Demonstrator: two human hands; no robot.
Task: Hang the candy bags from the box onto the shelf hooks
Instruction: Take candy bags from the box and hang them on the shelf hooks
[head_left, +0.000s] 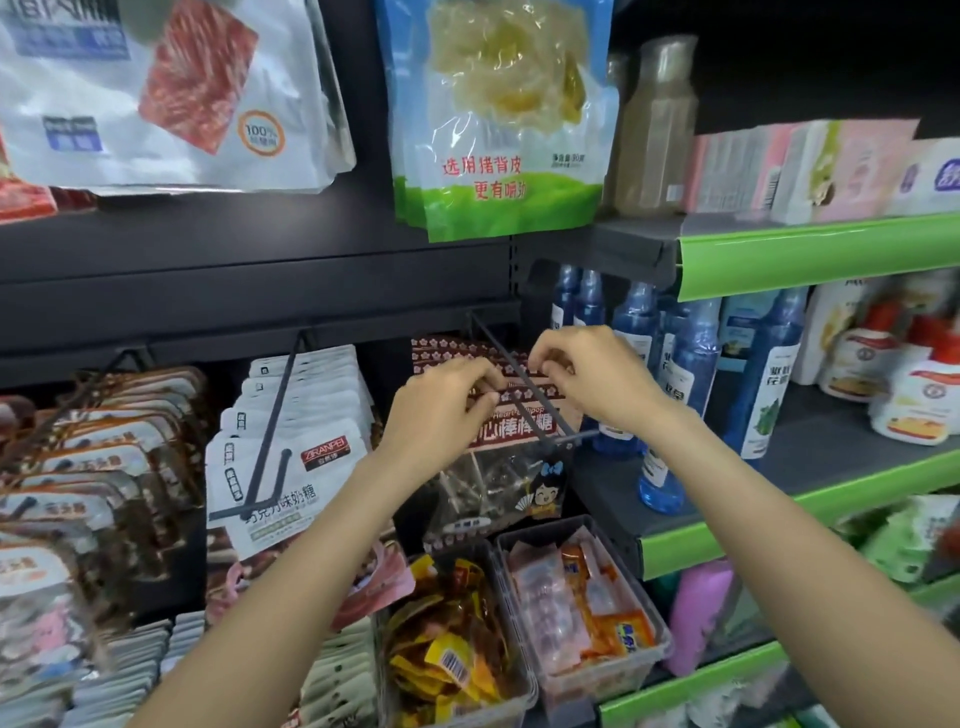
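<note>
Dark-red header of candy bag pinched by both hands: left hand at 9 o'clock, right hand at 3. Hook runs between, tip toward 5 o'clock. Hole probably threaded; hidden.

left hand: bare | right hand: bare | forearms: apparently sleeveless

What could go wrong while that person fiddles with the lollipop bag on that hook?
The left hand and right hand pinch the top of the lollipop bag at the hook. If the hole misses a prong, the bag could drop into the clear bins below. The right forearm passes close to the blue bottles and might knock one over.
</note>
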